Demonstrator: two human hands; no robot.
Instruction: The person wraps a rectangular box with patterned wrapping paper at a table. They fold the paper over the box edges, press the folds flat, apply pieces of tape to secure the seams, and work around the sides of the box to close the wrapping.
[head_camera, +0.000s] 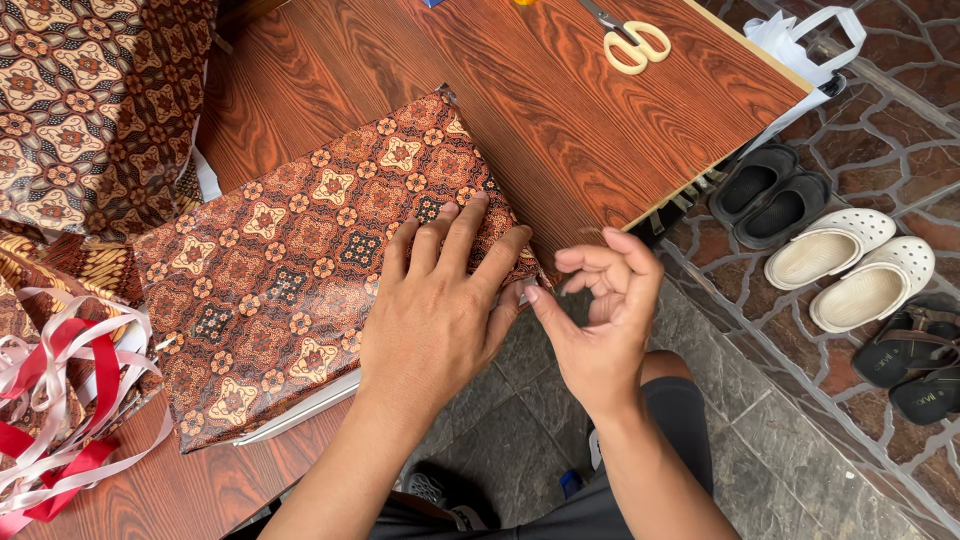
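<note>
Batik-patterned wrapping paper (300, 290) already covers most of a flat, rectangular box that lies slantwise on the wood-grain counter (560, 110), its near corner hanging just past the counter's edge. The top face looks smooth and taut, so I judge the main wrap done; what seems left is the end flap at that near corner, where the paper is folded but not visibly fixed, and a strip of pale box edge shows along the underside toward the lower left. The left hand (435, 310) lies flat on the paper, fingers (462, 235) spread apart and pressing the fold down. The right hand (605, 315) hovers just beside the corner, its fingers curled with thumb and forefinger pinched together at the paper's tip; whether a small piece of clear tape sits between them I cannot tell. The paper is glossy, brown and rust with cream floral medallions in a diagonal grid. More of the same print hangs at the upper left, and a loose tangle of red, white and pink ribbons (60, 400) rests at the counter's left edge. Cream-handled scissors (632, 42) lie well apart at the far side. Sandals (850, 270) stand on the stone-tiled floor beyond.
</note>
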